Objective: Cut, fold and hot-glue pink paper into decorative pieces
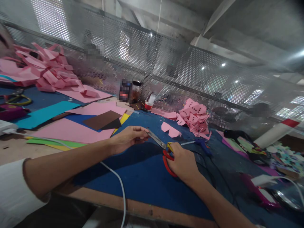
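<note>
My right hand grips red-handled scissors over the dark blue sheet on the table. The blades point up and left toward my left hand. My left hand's fingers are pinched together at the blade tips; what they hold is too small to make out. A cut pink paper piece lies just beyond the scissors. Behind it sits a heap of pink pieces with black dots.
Coloured paper sheets lie at the left, with a pile of folded pink strips behind. Jars and a tape roll stand by the perforated metal wall. A white cable crosses the table edge. Blue-handled tool, glue gun and scraps at right.
</note>
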`<control>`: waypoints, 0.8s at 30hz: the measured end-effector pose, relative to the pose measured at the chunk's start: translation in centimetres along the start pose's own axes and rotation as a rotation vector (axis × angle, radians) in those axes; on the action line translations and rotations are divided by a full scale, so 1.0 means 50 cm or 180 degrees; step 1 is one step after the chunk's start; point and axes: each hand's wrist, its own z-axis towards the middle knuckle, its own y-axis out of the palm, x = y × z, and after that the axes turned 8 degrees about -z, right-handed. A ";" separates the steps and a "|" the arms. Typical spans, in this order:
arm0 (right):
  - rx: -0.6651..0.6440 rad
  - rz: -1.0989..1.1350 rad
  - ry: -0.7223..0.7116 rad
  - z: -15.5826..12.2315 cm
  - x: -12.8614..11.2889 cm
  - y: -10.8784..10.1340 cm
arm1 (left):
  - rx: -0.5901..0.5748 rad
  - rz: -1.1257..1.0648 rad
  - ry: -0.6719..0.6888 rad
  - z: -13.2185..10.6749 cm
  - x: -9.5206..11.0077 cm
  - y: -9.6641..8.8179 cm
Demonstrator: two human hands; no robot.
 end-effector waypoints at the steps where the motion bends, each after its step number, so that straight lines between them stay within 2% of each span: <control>1: 0.0005 -0.0009 0.0002 0.000 0.000 0.001 | -0.0005 0.0016 -0.0003 0.001 0.000 -0.001; 24: 0.0141 -0.0173 0.0026 -0.001 0.003 0.000 | -0.0053 0.0126 0.0000 0.002 -0.003 -0.004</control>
